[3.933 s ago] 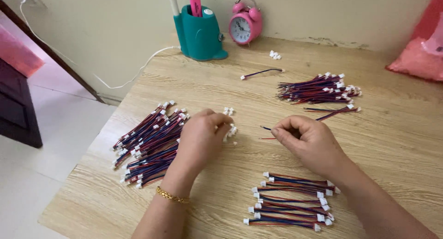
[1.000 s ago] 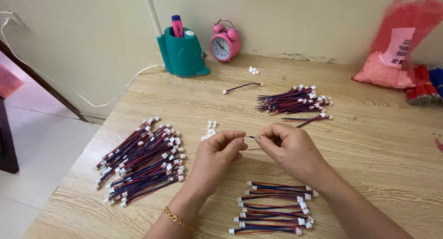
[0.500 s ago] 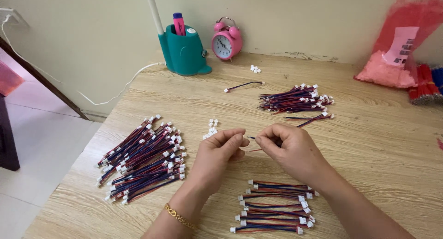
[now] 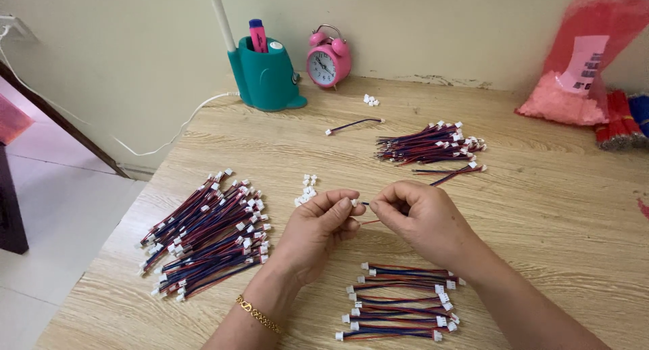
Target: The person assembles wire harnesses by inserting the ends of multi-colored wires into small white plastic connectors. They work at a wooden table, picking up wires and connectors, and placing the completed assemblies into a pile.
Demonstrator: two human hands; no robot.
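My left hand (image 4: pixel 318 231) pinches a small white connector (image 4: pixel 353 202) between thumb and forefinger. My right hand (image 4: pixel 422 218) faces it a finger's width away, gripping the end of a thin red and black wire (image 4: pixel 368 221) that trails under the fingers. Both hands hover over the middle of the wooden table (image 4: pixel 561 208). A small heap of loose white connectors (image 4: pixel 306 190) lies just behind my left hand. A short stack of finished wire leads (image 4: pixel 399 302) lies in front of my hands.
A large pile of red and blue leads (image 4: pixel 206 231) lies left, a smaller bundle (image 4: pixel 429 144) at the back. A single lead (image 4: pixel 351 125), a teal pen holder (image 4: pixel 265 76), a pink alarm clock (image 4: pixel 328 60) and a red mesh bag (image 4: pixel 574 73) stand along the wall.
The hands have drawn closer together, the connector now nearly at the wire's end. The view has shifted slightly; the piles have not moved.
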